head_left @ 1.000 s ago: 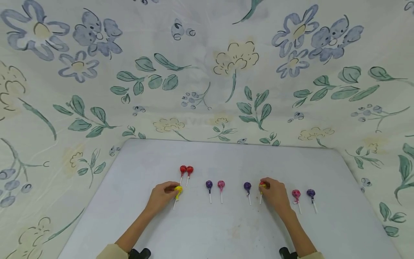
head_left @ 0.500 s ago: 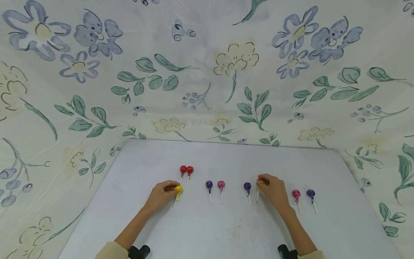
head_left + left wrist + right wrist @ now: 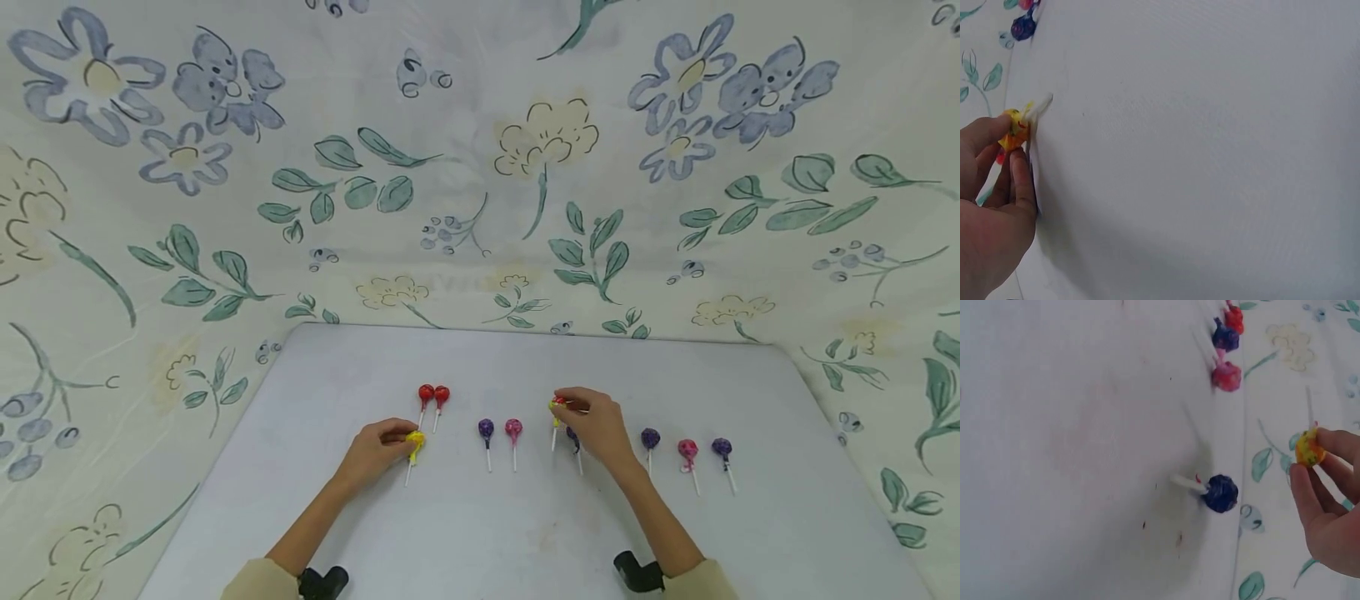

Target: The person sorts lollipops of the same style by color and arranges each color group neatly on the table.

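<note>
My left hand (image 3: 372,457) pinches a yellow lollipop (image 3: 416,442) by its wrapped head, the white stick pointing toward me. Just beyond it lie two red lollipops (image 3: 426,393) side by side. In the left wrist view, thumb and fingers hold the yellow head (image 3: 1015,130). My right hand (image 3: 600,427) pinches a yellow-and-red lollipop (image 3: 556,406), held up off the white table in the right wrist view (image 3: 1310,450). Partly hidden beneath that hand is a purple lollipop (image 3: 573,437).
Between the hands lie a purple lollipop (image 3: 486,429) and a pink lollipop (image 3: 513,428). Right of my right hand are a purple lollipop (image 3: 650,438), another pink lollipop (image 3: 687,451) and another purple one. A flowered cloth (image 3: 480,192) rises behind the white tabletop (image 3: 465,533).
My right hand has carried its lollipop left and farther back, passing over a purple lollipop. Another purple lollipop on the right has come into view. The left hand stays in place.
</note>
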